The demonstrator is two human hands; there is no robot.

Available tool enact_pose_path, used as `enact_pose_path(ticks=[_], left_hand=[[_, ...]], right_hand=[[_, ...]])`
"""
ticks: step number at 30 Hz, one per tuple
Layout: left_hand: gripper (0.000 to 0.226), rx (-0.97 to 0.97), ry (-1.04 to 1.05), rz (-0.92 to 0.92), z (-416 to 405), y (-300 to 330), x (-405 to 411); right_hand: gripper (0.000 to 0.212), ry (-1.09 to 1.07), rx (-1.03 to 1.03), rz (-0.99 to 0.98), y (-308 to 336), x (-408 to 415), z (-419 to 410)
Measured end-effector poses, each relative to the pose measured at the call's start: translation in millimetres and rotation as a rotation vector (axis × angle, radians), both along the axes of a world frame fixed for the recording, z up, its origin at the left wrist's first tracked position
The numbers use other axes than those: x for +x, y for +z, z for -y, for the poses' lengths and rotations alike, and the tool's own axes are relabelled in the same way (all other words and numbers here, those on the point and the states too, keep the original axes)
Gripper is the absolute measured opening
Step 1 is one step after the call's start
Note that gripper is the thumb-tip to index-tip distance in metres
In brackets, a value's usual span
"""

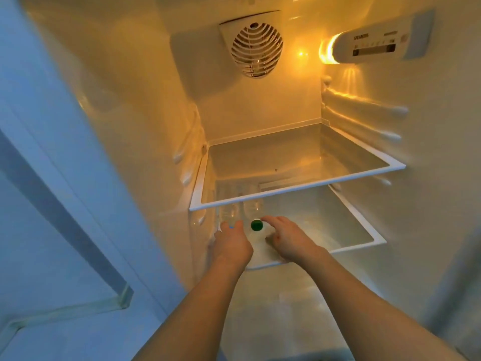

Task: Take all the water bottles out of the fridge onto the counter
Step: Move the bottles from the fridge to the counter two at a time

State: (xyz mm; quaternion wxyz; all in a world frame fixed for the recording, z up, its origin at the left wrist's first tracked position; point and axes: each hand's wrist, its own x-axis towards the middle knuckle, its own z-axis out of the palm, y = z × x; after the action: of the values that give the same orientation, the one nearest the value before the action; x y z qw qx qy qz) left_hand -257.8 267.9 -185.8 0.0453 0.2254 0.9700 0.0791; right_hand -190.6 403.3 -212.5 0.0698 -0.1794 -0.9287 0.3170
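Head view: open fridge interior, smooth cream plastic walls lit amber. Round slatted fan grille on back wall. Upper glass shelf with white plastic rim.

Lower glass shelf carries two clear plastic water bottles at left front: green-capped bottle upright; second clear bottle just left of it, blue cap partly hidden.

Left hand over second bottle's top, grip state cannot tell. Right hand fingers spread, unclosed, beside green cap.
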Motion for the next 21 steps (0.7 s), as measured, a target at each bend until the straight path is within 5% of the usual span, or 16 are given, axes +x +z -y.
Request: enact_pose_path(ticks=[10, 16, 21], left_hand=[[0.050, 0.024, 0.038, 0.050, -4, -25, -21], [0.050, 0.061, 0.062, 0.089, -3, -26, -17], [0.027, 0.143, 0.102, 0.017, 5, -28, 3]], right_hand=[[0.070, 0.042, -0.117, 0.036, -13, -44, 0], [0.047, -0.032, -0.352, -0.055, -20, -47, 4], [0.029, -0.248, -0.253, -0.166, -26, -22, 5]])
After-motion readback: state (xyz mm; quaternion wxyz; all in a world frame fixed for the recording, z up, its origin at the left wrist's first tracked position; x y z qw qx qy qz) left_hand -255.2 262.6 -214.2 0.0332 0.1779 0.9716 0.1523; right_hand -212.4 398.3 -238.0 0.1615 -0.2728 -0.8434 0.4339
